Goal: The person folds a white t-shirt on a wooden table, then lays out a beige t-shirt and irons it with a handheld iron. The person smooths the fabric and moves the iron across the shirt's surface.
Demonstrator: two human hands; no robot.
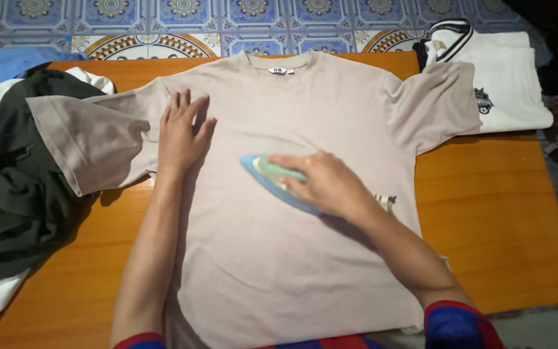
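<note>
While blurred, iron [272, 178] (handle hidden) under right hand [327, 184].

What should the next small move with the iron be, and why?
Probably slide the iron toward the collar: its tip points up-left on the beige T-shirt, the right hand grips its handle, and the left hand lies flat, pinning the cloth near the left sleeve.
</note>
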